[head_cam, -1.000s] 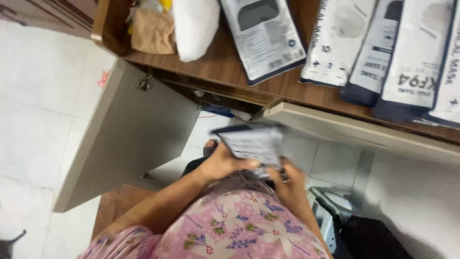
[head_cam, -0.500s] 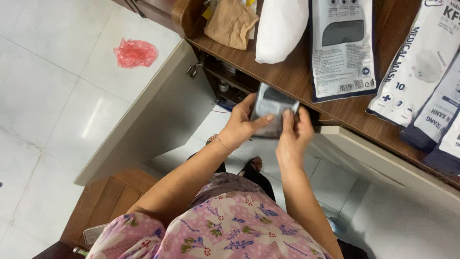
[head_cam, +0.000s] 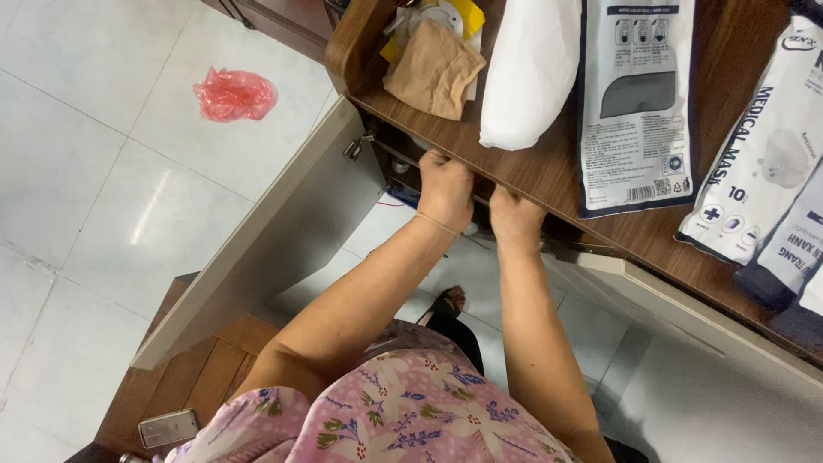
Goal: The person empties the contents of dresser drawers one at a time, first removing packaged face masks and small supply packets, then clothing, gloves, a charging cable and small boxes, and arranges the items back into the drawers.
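**Both hands reach under the worktop edge**

The left hand [head_cam: 446,187] and right hand [head_cam: 514,219] are side by side, pushed into the open cupboard [head_cam: 403,163] just below the edge of the wooden worktop [head_cam: 549,184]. The fingers curl inward out of sight, so I cannot tell whether they grip anything or what lies under them. The cupboard door [head_cam: 266,240] stands swung open to the left of the left hand.

Above the hands on the worktop lie a white bag [head_cam: 527,77] and a flat mask packet [head_cam: 634,103], both close to the edge; a tan paper bag [head_cam: 433,73] sits up and to the left, more mask packets [head_cam: 763,171] to the right.

Likely risks: knuckles knocking the underside of the worktop when the hands draw back, or a bump shaking the white bag off the edge. A pink plastic scrap [head_cam: 233,93] lies on the floor [head_cam: 103,171], well to the left.
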The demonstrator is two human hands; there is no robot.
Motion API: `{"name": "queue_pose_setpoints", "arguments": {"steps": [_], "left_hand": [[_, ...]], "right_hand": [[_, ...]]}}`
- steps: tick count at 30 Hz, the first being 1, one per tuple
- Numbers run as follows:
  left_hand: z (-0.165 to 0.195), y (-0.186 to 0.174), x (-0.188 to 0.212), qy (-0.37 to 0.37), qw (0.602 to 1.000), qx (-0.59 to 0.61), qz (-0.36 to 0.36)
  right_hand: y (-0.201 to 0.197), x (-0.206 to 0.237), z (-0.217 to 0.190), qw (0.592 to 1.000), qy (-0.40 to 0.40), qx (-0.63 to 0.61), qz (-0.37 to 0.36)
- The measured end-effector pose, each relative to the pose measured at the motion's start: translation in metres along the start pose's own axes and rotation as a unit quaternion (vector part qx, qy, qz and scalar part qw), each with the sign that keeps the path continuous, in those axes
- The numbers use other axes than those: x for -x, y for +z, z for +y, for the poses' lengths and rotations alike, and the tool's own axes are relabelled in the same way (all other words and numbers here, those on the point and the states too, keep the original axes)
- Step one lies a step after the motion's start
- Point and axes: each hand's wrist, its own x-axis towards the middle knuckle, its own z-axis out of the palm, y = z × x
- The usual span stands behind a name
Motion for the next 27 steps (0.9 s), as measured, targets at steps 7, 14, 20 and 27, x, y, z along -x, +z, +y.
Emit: {"name": "queue_pose_setpoints", "arguments": {"steps": [7,14,20,27], "left_hand": [[-0.003,-0.001,0.023,0.080,0.987,-0.124,-0.061],[0.010,-0.004,0.051,0.095,0.946,-0.292,-0.106],[0.020,0.006,0.093,0.108,0.937,-0.284,-0.173],[0.023,0.027,0.166,-0.064,0.892,-0.396,-0.206]], "right_hand": [[0.031,-0.012,0.033,0.985,0.147,-0.049,-0.074],[0.047,-0.016,0.023,0.987,0.116,0.062,-0.087],[0.006,0.004,-0.026,0.986,0.030,0.128,-0.105],[-0.118,0.077,-0.128,0.996,-0.055,0.033,-0.054]]}}
